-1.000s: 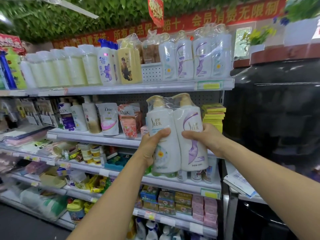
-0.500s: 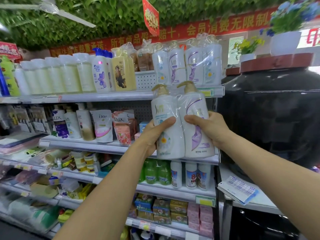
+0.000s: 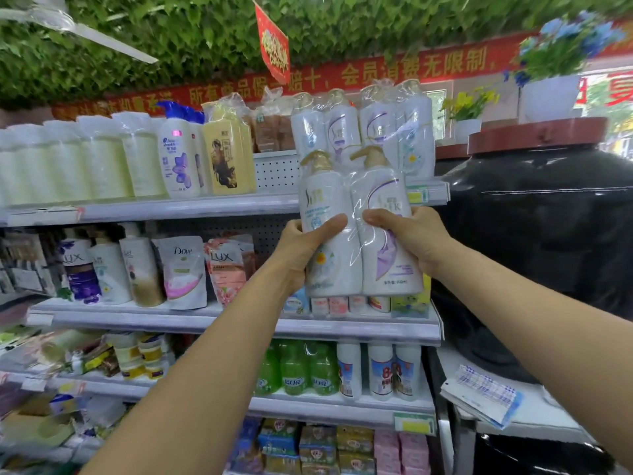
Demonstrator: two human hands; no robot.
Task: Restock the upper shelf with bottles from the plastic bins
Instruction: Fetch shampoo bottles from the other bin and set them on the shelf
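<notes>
I hold a plastic-wrapped twin pack of white pump bottles point(image 3: 359, 265) upright in front of the shelving. My left hand point(image 3: 305, 248) grips its left bottle, thumb across the front. My right hand point(image 3: 407, 238) grips the right bottle with the purple swirl. The pump tops reach the level of the upper shelf point(image 3: 191, 207). Behind them on that shelf stand similar wrapped white bottle packs point(image 3: 363, 132). No plastic bins are in view.
The upper shelf also carries pale wrapped bottles point(image 3: 68, 166), a white-and-blue bottle point(image 3: 178, 156) and a yellow bottle point(image 3: 227, 159). Lower shelves point(image 3: 171, 317) hold pouches and bottles. A large black jar point(image 3: 541, 255) stands right of the shelving, papers point(image 3: 483, 395) below it.
Both hands have raised the twin pack from the second-shelf level up to the edge of the upper shelf. The camera has tilted up with it.
</notes>
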